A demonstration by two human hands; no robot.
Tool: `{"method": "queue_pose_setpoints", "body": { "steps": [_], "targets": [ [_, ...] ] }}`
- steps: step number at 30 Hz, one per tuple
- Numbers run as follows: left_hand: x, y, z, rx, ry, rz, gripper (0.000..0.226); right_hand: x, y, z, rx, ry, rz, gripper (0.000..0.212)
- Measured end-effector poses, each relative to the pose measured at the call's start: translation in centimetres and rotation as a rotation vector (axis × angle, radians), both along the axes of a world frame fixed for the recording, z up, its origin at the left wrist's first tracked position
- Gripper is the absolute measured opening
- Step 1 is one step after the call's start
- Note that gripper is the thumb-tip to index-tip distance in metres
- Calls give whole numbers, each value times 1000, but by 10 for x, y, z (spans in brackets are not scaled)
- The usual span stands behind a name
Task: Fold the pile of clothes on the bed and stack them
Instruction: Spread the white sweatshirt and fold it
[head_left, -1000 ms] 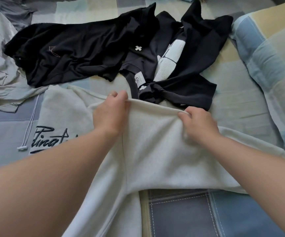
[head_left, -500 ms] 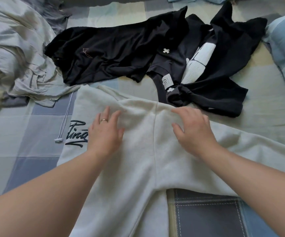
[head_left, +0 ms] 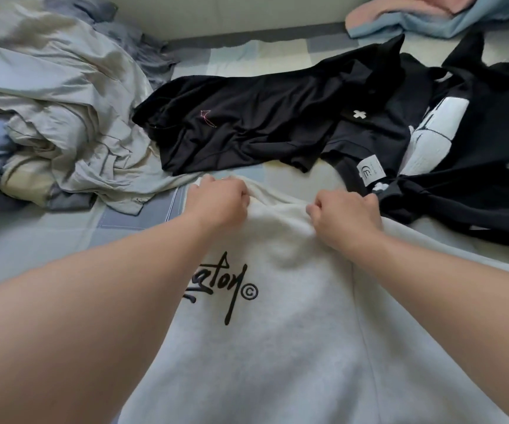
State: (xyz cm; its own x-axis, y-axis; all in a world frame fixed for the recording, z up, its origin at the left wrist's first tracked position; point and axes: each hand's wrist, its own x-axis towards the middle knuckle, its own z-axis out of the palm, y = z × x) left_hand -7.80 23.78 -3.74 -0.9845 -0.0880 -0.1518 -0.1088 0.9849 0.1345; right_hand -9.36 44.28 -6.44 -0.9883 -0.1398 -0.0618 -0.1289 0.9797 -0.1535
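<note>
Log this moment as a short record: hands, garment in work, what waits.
left hand: grips the far edge of the pale sweatshirt
right hand: grips the same edge
sweatshirt: lies on the bed, black lettering up
waiting: black shirt and black garment with white print, unfolded, beyond it
far left: crumpled grey cloth

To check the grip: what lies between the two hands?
Only a bunched stretch of the white sweatshirt, whose far edge the left hand and the right hand grip. The head view shows this.

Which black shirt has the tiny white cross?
The middle black shirt; the left one has pink lines, the right one a big white patch.
</note>
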Motion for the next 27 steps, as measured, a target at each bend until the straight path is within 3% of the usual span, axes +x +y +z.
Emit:
{"method": "queue_pose_setpoints", "body": {
  "steps": [3,6,9,12,15,18,20,22,24,27],
  "targets": [
    [-1,-2,0,-109,-115,-46,32,3,3,-1,-88,-98,29,20],
    [-3,-4,5,-200,-168,13,26,4,9,3,-224,-4,12,10],
    [-9,-2,10,-202,34,47,16,-3,16,9,-366,65,-102,10],
    [-14,10,11,-176,322,90,20,-11,21,9,-321,17,-202,18],
    [-14,22,-4,26,337,127,21,-14,27,3,-215,-36,-243,19],
    [-2,23,-19,252,254,110,47,2,23,-3,-73,196,-47,37],
    [6,14,-32,149,222,11,53,19,12,-6,-63,327,172,46],
    [15,4,-48,49,56,-60,58,31,3,-13,15,99,273,52],
    [18,-1,-61,28,-61,-46,63,30,5,-30,71,-133,208,63],
    [16,-1,-72,12,-9,-38,64,24,8,-47,86,-96,164,69]
  ]
}}
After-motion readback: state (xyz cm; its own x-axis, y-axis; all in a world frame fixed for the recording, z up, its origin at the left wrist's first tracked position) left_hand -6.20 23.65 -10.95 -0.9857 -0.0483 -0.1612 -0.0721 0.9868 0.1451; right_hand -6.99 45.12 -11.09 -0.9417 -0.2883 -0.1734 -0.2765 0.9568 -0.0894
